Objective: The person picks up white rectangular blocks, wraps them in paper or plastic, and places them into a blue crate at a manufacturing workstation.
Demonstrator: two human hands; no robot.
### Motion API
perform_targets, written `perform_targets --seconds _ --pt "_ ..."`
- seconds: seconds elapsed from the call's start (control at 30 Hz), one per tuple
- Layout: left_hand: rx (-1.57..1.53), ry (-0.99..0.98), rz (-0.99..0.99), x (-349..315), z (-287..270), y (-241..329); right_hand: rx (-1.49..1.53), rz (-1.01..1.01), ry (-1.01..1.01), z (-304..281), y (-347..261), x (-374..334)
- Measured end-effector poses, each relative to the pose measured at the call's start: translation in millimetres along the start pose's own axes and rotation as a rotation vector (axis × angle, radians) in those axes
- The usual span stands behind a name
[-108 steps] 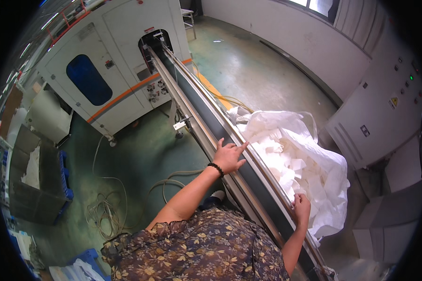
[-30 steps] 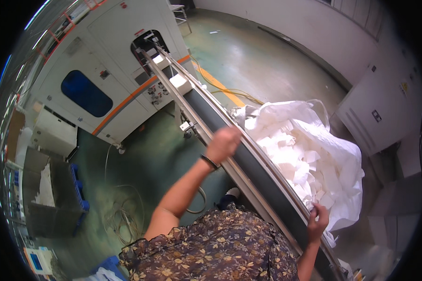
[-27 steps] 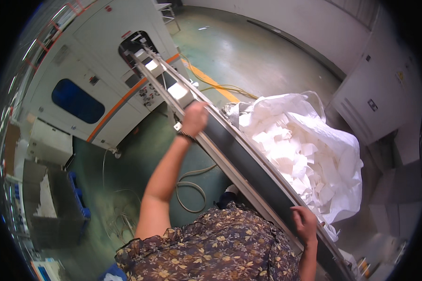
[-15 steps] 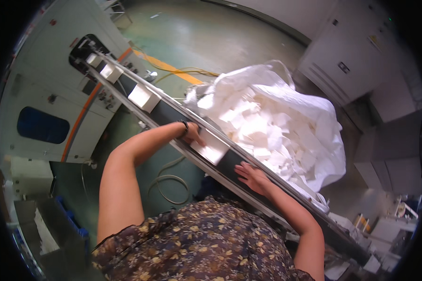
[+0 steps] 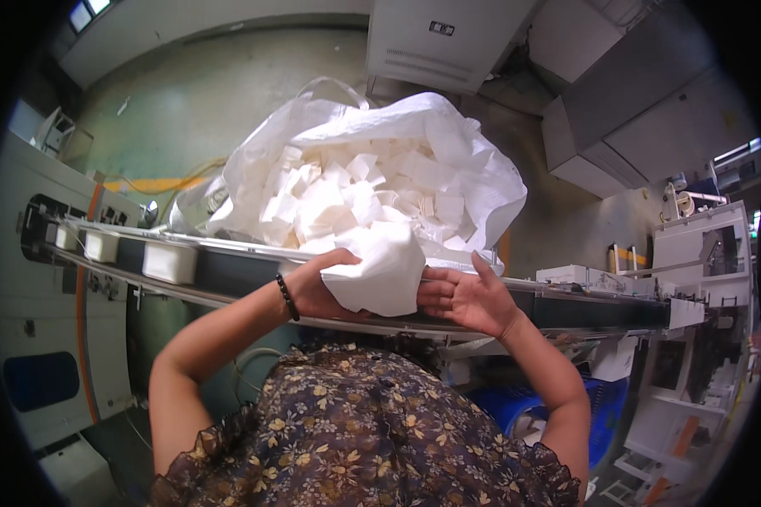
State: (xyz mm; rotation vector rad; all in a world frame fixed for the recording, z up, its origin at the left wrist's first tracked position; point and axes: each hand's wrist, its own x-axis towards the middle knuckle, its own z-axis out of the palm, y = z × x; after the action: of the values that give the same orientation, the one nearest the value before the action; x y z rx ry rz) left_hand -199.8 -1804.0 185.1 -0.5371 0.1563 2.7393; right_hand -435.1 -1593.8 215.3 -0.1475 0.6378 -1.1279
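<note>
My left hand (image 5: 320,286) is closed on the left side of a stack of white tissue sheets (image 5: 379,272), its thumb on top. The stack is tilted and fanned above the dark conveyor belt (image 5: 558,309). At the stack's right edge is my right hand (image 5: 472,297), fingers stretched out and thumb raised, the fingertips at or just behind the sheets. Further left on the belt stand several more white stacks, the nearest being a blurred white block (image 5: 169,263).
Just beyond the belt sits a big white woven sack (image 5: 490,169) heaped with loose white sheets (image 5: 313,207). The belt comes out of a pale machine (image 5: 55,321) at the left. Grey-white cabinets (image 5: 435,42) stand behind. A blue bin (image 5: 604,414) is below the belt on the right.
The stack under my left hand has been lifted off the belt and fanned. My right hand has come in to the stack's right edge. The whole view has swung to the right.
</note>
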Motion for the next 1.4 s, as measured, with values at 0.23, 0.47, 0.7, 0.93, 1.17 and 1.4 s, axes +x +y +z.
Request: perform_targets --seconds 0.23,0.47,0.7,0.93,1.17,1.4 --pt "-0.115 -0.103 0.317 -14 41 3 0.160 -0.444 -0.008 34 4 32" --pt "-0.237 -0.095 0.433 -11 47 -3 -0.193 -0.431 0.285 38 -1 43" --pt "-0.344 -0.214 0.400 1 37 -7 -0.331 -0.477 0.214 54 -8 43" --pt "-0.379 -0.249 0.377 2 35 -5 -0.254 -0.503 0.224 54 -7 51" --pt "-0.258 -0.273 0.568 44 5 29 -0.282 -0.633 0.427 14 2 47" --pt "-0.389 -0.144 0.432 9 5 15 -0.260 -0.557 0.552 -25 20 43"
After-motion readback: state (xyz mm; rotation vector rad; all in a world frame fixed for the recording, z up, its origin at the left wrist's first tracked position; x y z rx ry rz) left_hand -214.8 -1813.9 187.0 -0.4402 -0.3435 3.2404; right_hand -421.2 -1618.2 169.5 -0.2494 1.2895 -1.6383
